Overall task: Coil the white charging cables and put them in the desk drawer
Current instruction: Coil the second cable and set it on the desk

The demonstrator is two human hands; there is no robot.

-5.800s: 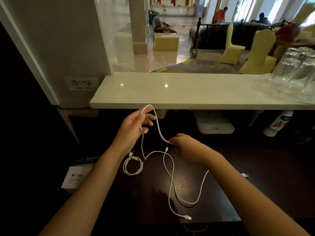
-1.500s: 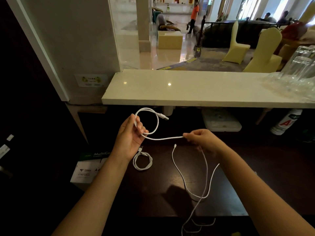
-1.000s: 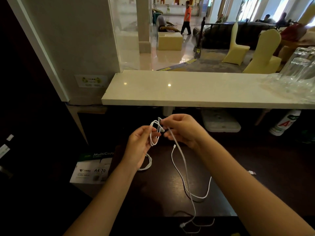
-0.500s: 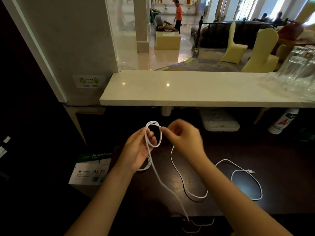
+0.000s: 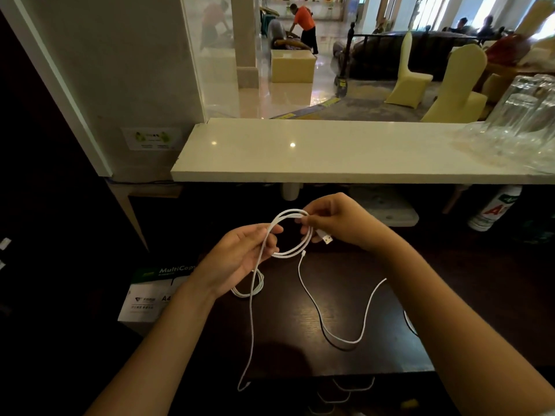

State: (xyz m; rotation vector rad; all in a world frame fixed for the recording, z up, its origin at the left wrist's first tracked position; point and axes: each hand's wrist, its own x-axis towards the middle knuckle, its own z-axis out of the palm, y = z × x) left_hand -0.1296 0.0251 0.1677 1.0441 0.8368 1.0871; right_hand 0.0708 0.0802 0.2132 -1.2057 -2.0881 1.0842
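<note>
Both hands – left hand point(image 5: 240, 259), right hand point(image 5: 336, 223) – pinch thin white charging cable point(image 5: 295, 252) loops; limp, light, springy – grip where loops cross

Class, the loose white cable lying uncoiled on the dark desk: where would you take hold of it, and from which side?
Pinch the loose white cable at its plug end, from above: that end is free and starts the coil.
</note>
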